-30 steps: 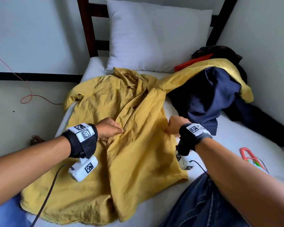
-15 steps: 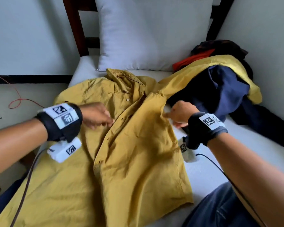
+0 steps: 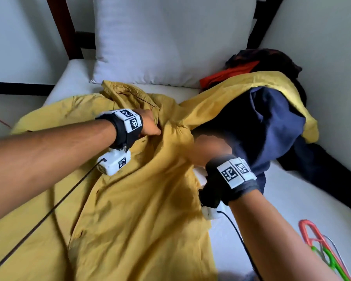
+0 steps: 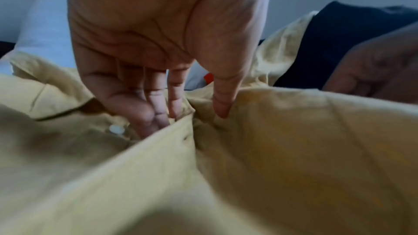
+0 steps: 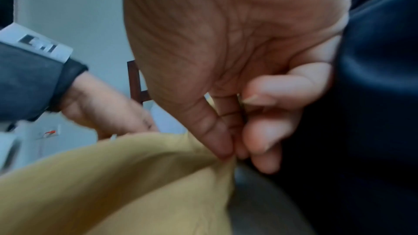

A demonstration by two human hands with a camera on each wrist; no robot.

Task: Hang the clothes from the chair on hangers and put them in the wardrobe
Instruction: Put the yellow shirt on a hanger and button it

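Observation:
A yellow shirt [image 3: 140,209] lies open, front up, on the white bed [image 3: 292,199], its collar toward the pillow. My left hand [image 3: 150,124] is just below the collar; in the left wrist view its fingers [image 4: 147,122] slip under the button-band edge of the shirt [image 4: 294,149] and the thumb lies on top, pinching it. My right hand [image 3: 209,147], blurred, is at the shirt's right armpit. Seen from the right wrist, thumb and forefinger of that hand [image 5: 230,155] pinch the shirt's edge [image 5: 113,185]. One yellow sleeve drapes over a navy garment [image 3: 272,128].
A white pillow [image 3: 170,37] leans on the dark wooden headboard [image 3: 63,27]. Orange [image 3: 229,73] and black [image 3: 272,57] clothes are piled against the right wall. Red and green plastic hangers [image 3: 322,246] lie on the mattress at lower right. Sensor cables trail from both wrists.
Both hands have travelled up the shirt from its middle toward the collar and armpit. The head has leaned in closer, and the hangers are back in view.

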